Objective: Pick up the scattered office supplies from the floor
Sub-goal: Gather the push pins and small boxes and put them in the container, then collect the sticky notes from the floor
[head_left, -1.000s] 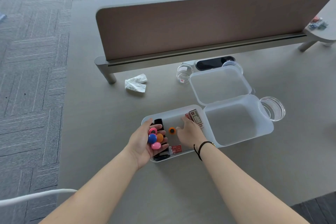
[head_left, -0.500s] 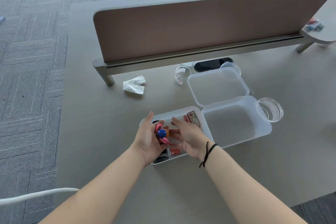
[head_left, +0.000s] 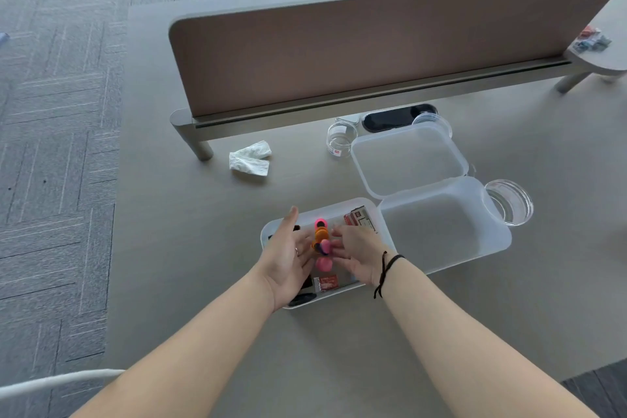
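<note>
The left hand is spread, palm turned inward, its grip loose. The right hand faces it with fingers extended toward a cluster of round magnets, pink, orange and blue, between the two; whether it pinches them I cannot tell. Beneath lies a shallow clear tray near the counter middle, touching an open plastic box. A crumpled tissue lies toward the far-left edge.

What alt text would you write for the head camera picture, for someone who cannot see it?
Two hands, left and right, meet over a white tray on a grey desk, with a cluster of pink and orange magnets between them. An open clear box stands to the right, a crumpled tissue behind.
</note>
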Demonstrator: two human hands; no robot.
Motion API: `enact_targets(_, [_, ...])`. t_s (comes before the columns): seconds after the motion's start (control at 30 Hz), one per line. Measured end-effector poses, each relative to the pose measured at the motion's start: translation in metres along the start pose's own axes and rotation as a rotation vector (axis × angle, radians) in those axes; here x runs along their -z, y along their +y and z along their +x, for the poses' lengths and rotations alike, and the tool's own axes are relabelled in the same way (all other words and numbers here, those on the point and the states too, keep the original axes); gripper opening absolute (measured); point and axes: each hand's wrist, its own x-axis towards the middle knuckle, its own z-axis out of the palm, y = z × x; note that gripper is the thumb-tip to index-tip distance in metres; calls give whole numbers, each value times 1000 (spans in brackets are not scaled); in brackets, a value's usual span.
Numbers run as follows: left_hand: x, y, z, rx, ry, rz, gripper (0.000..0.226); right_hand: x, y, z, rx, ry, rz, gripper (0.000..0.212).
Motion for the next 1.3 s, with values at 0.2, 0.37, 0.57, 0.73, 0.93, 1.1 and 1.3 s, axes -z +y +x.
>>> enact_targets(0.2, [19, 4, -9, -91, 110, -28, 58, 9, 10, -5, 128, 47, -454, 15])
enact_targets(0.37, [27, -2, -14, -97, 156, -70, 56, -4, -1, -5, 57, -16, -340, 22])
enact_targets(0.57, [34, -10, -28, -96, 156, -87, 50, -2, 9, -19, 67, 61, -92, 19])
enact_targets(0.73, [39, -21, -38, -108, 192, -67, 37, 11, 26, -56, 185, 127, 125, 17])
enact_targets(0.93, [33, -44, -58, -141, 120, 167, 22, 17, 70, -110, 383, 299, 89, 14])
enact_targets(1.1, [34, -85, -87, -208, -99, 452, 20, 12, 141, -160, 508, 490, -107, 15])
enact_targets(1.3, [50, -152, -109, -56, -179, 620, 12, 15, 291, -261, 326, 769, 105, 9])
